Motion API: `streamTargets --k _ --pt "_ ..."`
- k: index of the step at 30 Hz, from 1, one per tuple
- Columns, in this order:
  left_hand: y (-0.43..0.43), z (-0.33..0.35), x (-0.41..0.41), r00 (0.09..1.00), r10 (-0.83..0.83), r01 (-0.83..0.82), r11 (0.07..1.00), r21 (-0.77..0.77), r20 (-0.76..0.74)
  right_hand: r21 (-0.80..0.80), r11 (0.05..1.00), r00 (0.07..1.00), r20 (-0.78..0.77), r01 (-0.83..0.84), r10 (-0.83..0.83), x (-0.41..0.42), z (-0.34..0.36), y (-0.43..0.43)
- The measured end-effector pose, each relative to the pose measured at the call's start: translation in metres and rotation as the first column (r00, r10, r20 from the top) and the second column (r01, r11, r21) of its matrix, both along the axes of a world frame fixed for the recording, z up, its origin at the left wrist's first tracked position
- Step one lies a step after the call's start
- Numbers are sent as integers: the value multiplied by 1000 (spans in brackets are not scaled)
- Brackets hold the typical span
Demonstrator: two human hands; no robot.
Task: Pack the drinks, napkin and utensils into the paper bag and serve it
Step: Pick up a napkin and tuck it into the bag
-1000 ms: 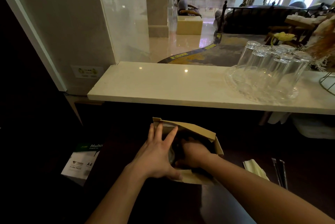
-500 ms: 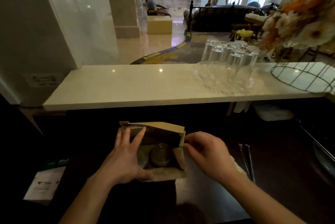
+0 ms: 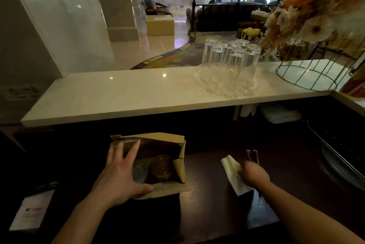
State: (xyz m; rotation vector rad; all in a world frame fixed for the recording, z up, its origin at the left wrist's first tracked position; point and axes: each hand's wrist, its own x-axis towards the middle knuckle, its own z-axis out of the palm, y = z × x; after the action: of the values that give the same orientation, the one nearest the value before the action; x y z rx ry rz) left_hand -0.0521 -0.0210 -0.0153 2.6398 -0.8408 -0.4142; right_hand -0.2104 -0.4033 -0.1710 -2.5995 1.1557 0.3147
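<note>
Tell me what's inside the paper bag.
Two drinks stand inside the paper bag: a brown-lidded drink in plain view, and a second drink partly covered by the left hand. The bag's walls hide their bodies and the bottom.

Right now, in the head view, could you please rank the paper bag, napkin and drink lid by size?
1. paper bag
2. napkin and drink lid, about alike; the right hand partly covers the napkin.

Two drinks in the paper bag, napkin right of it, utensils farther right
</note>
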Motion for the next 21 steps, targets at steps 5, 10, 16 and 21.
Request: streamTargets --k 5,10,16,21 --pt "1 0 1 1000 -4 5 1000 17 -20 76 995 998 -18 66 -65 1 -5 4" --pt "2 -5 2 1000 -5 5 1000 11 -6 216 964 974 134 152 -184 6 2 10" --pt "3 -11 4 1000 -5 5 1000 8 15 425 902 835 466 78 -292 6 32 22" --pt "3 -15 5 1000 -7 8 1000 -10 29 418 908 746 614 -29 -259 15 75 34"
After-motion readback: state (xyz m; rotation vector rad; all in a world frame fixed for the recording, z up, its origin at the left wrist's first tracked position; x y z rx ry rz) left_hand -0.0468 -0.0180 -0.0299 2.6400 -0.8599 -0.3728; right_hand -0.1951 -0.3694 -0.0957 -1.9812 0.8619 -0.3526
